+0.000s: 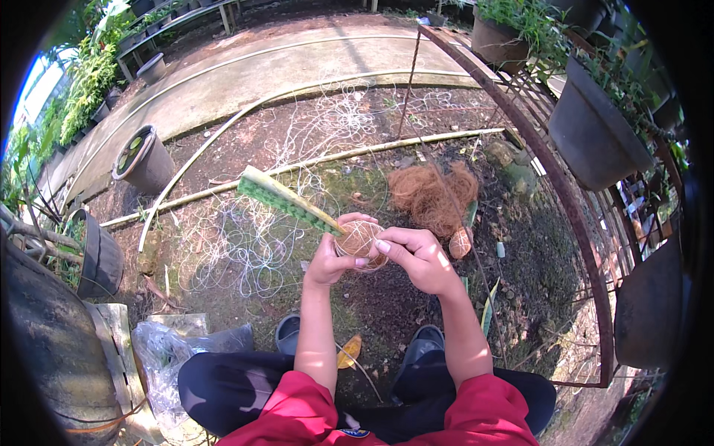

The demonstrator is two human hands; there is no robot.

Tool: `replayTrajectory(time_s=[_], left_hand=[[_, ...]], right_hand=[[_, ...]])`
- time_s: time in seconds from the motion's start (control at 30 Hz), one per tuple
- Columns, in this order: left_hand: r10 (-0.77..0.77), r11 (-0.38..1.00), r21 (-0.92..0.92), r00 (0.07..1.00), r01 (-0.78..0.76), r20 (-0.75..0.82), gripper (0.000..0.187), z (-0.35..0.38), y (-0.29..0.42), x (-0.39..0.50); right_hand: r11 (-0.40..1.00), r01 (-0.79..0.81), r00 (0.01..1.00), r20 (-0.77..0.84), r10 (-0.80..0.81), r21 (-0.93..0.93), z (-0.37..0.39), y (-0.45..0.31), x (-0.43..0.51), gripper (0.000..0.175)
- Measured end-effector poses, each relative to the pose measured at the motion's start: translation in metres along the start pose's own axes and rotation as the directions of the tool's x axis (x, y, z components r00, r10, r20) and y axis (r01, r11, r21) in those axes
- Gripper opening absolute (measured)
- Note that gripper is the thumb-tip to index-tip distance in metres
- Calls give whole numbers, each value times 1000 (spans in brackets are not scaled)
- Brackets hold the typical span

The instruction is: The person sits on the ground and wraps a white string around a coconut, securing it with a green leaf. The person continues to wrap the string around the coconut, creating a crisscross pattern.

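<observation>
Between my hands is a round ball of brown coconut fibre [355,243], wrapped crosswise with pale string. A long green leaf with a yellow edge [290,202], like a snake plant's, sticks out of the ball to the upper left. My left hand [329,261] cups the ball from the left, its thumb across the front. At the ball's right side, the thumb and forefinger of my right hand [415,256] are pinched together against the wrapping; the string between them is too fine to make out. Loose white string [245,240] lies tangled on the ground to the left.
A heap of loose coconut fibre [432,195] lies ahead to the right, beside a smaller wrapped ball [460,243]. A rusty metal rack [563,184] with plant pots stands at right. Bamboo poles [312,161] cross the soil. Plastic bags [167,357] lie at left.
</observation>
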State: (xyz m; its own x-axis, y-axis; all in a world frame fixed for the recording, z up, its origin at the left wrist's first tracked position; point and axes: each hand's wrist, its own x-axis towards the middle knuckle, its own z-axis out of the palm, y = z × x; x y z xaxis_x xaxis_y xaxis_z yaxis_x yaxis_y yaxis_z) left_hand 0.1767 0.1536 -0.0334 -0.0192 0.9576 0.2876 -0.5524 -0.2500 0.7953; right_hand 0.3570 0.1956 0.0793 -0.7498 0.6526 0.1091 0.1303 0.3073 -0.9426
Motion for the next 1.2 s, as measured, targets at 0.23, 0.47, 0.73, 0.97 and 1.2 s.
replayTrajectory(time_s=[0.23, 0.47, 0.73, 0.97, 1.2], left_hand=[[-82, 993, -104, 974, 61, -212, 66, 9, -5, 5], [-18, 980, 181, 937, 86, -349, 66, 16, -18, 15], [-169, 955, -277, 960, 104, -224, 70, 12, -12, 9], [-172, 920, -375, 977, 112, -129, 80, 6, 0, 4], [-117, 990, -105, 971, 97, -211, 86, 9, 10, 4]], right_hand=[[995, -3, 994, 107, 14, -103, 13, -1, 4, 23], [990, -8, 997, 69, 18, -144, 16, 9, 6, 23], [979, -63, 994, 81, 80, -194, 16, 36, 11, 21], [987, -77, 986, 134, 96, -139, 18, 36, 13, 25], [999, -14, 996, 85, 18, -47, 21, 29, 9, 22]])
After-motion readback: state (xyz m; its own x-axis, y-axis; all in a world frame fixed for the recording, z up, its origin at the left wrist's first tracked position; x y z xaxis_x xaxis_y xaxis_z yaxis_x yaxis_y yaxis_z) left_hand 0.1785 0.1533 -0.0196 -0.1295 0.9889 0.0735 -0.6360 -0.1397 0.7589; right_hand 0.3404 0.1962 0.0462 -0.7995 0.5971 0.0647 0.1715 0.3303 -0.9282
